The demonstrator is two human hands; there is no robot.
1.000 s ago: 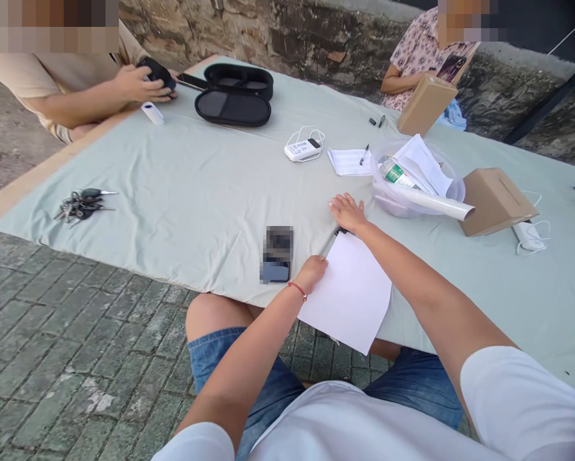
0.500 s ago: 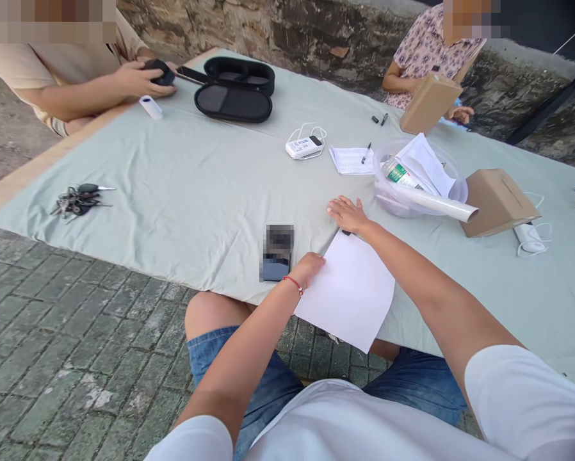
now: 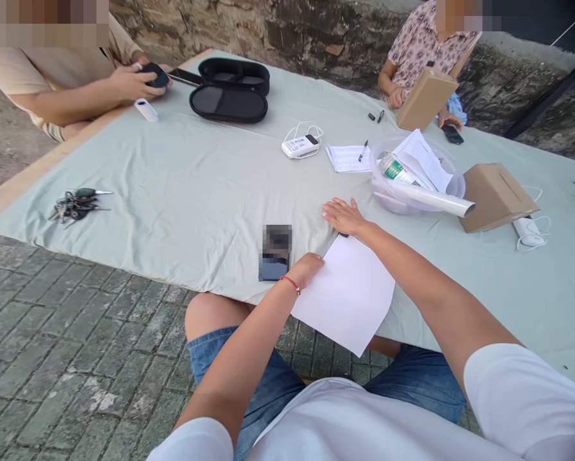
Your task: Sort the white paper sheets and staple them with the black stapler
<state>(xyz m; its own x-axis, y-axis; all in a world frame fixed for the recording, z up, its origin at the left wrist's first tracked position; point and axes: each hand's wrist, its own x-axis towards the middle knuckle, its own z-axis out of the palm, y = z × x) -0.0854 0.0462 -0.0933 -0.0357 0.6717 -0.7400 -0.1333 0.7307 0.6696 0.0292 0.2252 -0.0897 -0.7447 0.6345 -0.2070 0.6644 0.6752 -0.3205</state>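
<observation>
"while our right hand (image 3: 344,218) lies with fingers spread at the far end of the blank white sheet (image 3: 349,288), what's our left doing?"

"our left hand (image 3: 308,271) has its fingers closed on the sheet's left edge, probably to stop it sliding."

"any room?"

"the near end juts past the worktop's (image 3: 196,205) edge, over our lap. leftward, a smartphone (image 3: 275,267) sits close by; we've more space between it and the keys (image 3: 79,205)."

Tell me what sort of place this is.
Probably somewhere outdoors, like a yard or patio: there's brick-like paving on the ground, a rough stone wall in the background, and a cloth-covered table standing on the paving.
</observation>
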